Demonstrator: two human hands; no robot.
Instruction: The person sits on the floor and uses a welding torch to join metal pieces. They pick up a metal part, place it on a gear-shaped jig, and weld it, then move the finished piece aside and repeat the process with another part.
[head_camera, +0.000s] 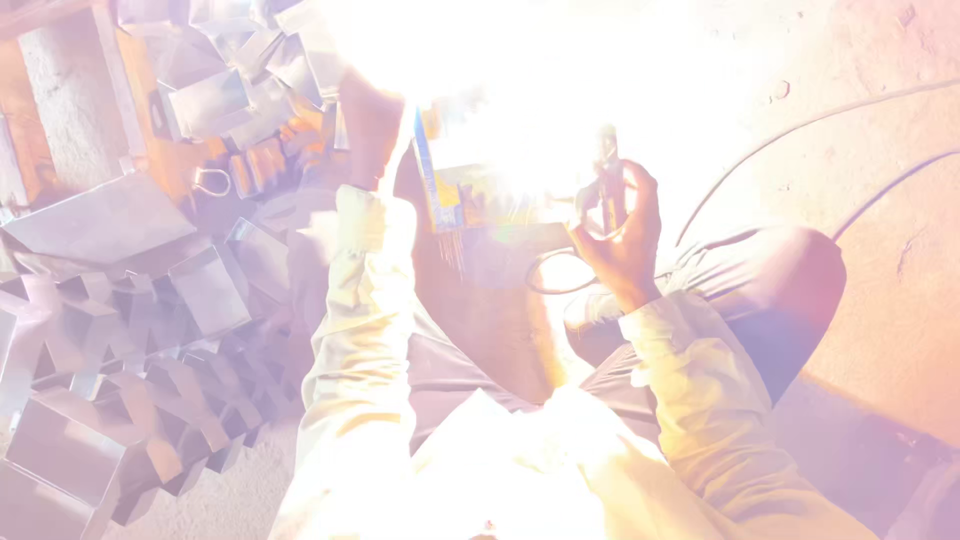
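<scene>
Plainly, the glare is the hazard: a white burst swallows the workpiece between the hands. The right hand (618, 235) has its fingers closed around a dark welding holder (607, 175), held up at the edge of the flash. The left hand (372, 130) reaches into the brightness; how its fingers are set cannot be told. Judged from this, a cable (800, 130) on the floor could snag, and stacked metal brackets (150, 330) sit near the left sleeve.
</scene>
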